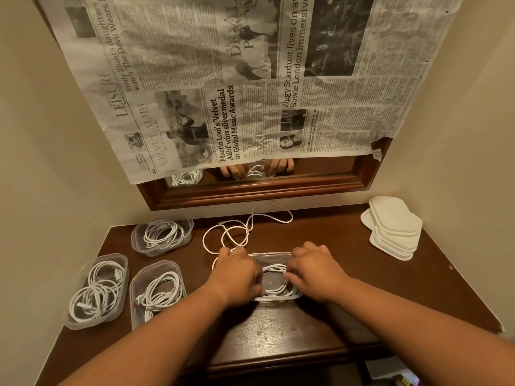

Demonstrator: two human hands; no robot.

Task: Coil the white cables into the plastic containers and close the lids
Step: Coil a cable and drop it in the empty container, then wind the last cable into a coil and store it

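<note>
Both bare hands, left (237, 274) & right (315, 271), fingers curled down pressing white cable (274, 270) into clear plastic container (278, 298) at centre of dark wooden table (278, 335), rest of cable trailing behind.

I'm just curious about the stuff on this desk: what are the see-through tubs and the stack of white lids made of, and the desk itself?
Clear rectangular tubs: likely thin plastic, since the coiled cables show through the walls. Stack of white lids: probably plastic too, opaque, matte, with a moulded rim. Dark brown desk: looks like varnished wood; it is glossy and reflects light.
</note>
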